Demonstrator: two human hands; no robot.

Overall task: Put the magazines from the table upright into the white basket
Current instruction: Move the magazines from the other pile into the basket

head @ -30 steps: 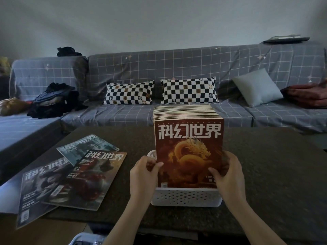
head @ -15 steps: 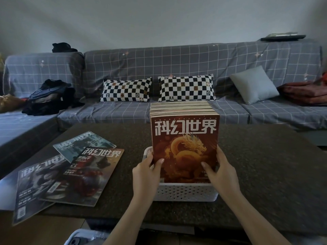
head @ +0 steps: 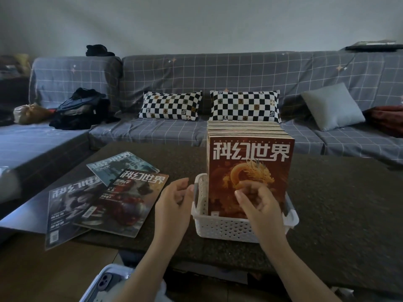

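A white perforated basket (head: pixel 220 227) stands on the dark table (head: pixel 340 205), packed with several upright magazines. The front one (head: pixel 250 162) is red with a golden dragon. My left hand (head: pixel 174 205) hovers just left of the basket's rim, fingers loosely curled, holding nothing. In front of the red cover my right hand (head: pixel 259 203) hangs with relaxed fingers, apart from the cover or barely at it. Three magazines lie flat on the table's left: a red one (head: pixel 130 199) on top, a grey one (head: pixel 67 205) beneath it, a teal one (head: pixel 117 164) behind.
A grey checked sofa (head: pixel 218 75) runs behind the table with two chequered pillows (head: pixel 244 105), a grey cushion (head: pixel 331 105) and a pile of dark clothes (head: pixel 80 110). A phone in a white tray (head: pixel 104 282) sits below the table's near edge.
Both hands have let go of the red dragon magazine, which now stands by itself in the basket. The view has shifted, placing the basket further right.
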